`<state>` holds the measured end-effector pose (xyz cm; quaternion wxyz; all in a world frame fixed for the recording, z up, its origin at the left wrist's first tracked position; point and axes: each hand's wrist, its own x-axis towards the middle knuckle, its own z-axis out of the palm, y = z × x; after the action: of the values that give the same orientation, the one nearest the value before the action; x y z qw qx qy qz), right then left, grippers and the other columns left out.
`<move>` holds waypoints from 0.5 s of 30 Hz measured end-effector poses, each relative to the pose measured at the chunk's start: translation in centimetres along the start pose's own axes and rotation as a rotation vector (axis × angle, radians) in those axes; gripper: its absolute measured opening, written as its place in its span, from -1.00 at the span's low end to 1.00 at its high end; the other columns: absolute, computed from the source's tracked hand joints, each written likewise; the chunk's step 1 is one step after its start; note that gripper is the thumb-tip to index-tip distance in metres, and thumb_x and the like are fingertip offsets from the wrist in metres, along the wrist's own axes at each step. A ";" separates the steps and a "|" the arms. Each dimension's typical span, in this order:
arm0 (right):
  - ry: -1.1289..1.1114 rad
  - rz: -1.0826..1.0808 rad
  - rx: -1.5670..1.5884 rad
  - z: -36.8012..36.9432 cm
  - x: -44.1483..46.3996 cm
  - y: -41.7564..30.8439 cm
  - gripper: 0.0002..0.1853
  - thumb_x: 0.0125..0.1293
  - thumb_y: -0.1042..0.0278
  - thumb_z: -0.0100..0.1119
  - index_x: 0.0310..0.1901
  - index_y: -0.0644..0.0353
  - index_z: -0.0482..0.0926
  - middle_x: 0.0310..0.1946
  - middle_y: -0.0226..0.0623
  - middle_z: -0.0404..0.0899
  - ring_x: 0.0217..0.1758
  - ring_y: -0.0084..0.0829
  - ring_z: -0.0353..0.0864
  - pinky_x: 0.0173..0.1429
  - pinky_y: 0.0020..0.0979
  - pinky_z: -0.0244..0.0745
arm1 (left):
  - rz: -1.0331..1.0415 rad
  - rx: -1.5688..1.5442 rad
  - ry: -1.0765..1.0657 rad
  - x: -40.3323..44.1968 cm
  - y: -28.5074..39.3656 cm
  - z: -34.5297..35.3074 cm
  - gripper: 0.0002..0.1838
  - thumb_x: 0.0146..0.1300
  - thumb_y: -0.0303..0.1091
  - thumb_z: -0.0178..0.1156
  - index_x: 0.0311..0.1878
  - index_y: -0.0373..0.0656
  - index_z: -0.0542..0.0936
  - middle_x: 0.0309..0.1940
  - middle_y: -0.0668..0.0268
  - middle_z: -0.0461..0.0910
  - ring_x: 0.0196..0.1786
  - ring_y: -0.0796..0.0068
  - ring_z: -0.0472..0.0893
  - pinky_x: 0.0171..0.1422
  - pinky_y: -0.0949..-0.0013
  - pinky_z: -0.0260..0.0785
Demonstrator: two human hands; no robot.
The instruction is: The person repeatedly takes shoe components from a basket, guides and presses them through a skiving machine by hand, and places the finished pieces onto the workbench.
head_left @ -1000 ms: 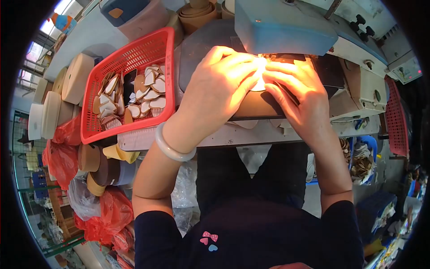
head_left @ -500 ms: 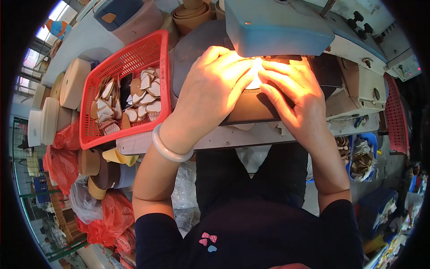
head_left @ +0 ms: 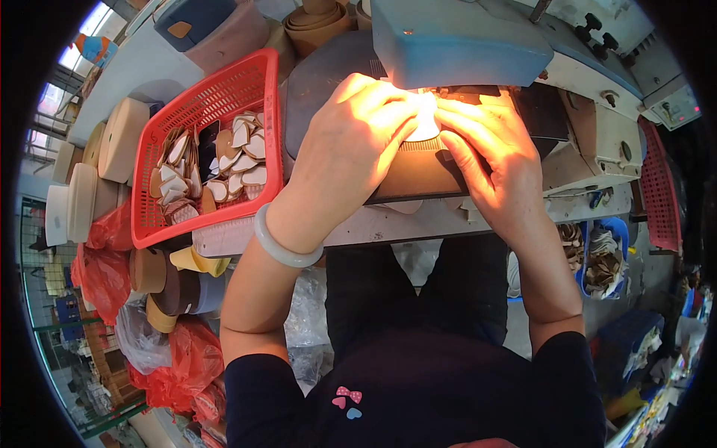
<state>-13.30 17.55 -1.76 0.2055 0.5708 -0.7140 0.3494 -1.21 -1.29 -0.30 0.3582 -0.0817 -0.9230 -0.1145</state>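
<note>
Under the blue machine head (head_left: 463, 45), a small white piece (head_left: 424, 125) lies in very bright light. My left hand (head_left: 358, 138) is closed, its thumb and fingers pinching the left side of this piece. On the other side my right hand (head_left: 497, 153) has its fingertips pressed at the piece's right edge, thumb bent below them. Glare hides the exact contact of the fingertips. Below the hands shows the brown machine bed (head_left: 422, 176).
A red basket (head_left: 275, 127) of white and brown cut pieces (head_left: 243, 160) stands left of my left forearm. Rolls of brown material (head_left: 317, 30) are behind it. Red plastic bags (head_left: 194, 355) hang lower left. A blue bin (head_left: 606, 257) of scraps stands lower right.
The view has shifted slightly, so the basket and machine appear a little further left. The white piece shows turned a little between my hands, and both hands remain at the machine.
</note>
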 end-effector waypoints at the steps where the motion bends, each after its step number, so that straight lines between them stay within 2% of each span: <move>1: -0.002 0.001 0.001 0.0 0.0 0.0 -0.74 0.43 0.37 0.41 0.09 0.25 0.79 0.06 -0.20 0.81 0.08 -0.10 0.69 0.28 -0.12 0.55 | -0.003 0.000 0.004 0.0 0.0 0.1 -0.81 0.36 -0.45 0.43 -0.01 -0.26 0.80 0.03 0.18 0.82 -0.08 0.15 0.66 0.08 0.18 0.58; 8: 0.004 -0.003 -0.008 0.0 -0.1 0.1 -0.73 0.43 0.41 0.39 0.11 0.24 0.79 0.03 -0.20 0.81 0.07 -0.11 0.69 0.27 -0.12 0.56 | -0.037 -0.017 0.032 0.1 -0.3 0.4 -0.81 0.34 -0.43 0.45 -0.01 -0.22 0.82 0.01 0.21 0.84 -0.13 0.17 0.67 0.04 0.19 0.59; 15: 0.015 0.004 0.008 0.1 0.0 0.1 -0.75 0.43 0.42 0.38 0.09 0.24 0.80 0.03 -0.21 0.81 0.08 -0.11 0.70 0.26 -0.13 0.57 | -0.029 -0.013 0.014 0.3 -0.6 0.1 -0.77 0.34 -0.45 0.39 0.03 -0.17 0.84 -0.04 0.23 0.83 -0.09 0.18 0.68 0.09 0.18 0.60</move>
<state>-13.37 17.48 -1.86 0.2077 0.5675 -0.7123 0.3571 -1.65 -1.81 -0.26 0.3625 -0.0698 -0.9207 -0.1265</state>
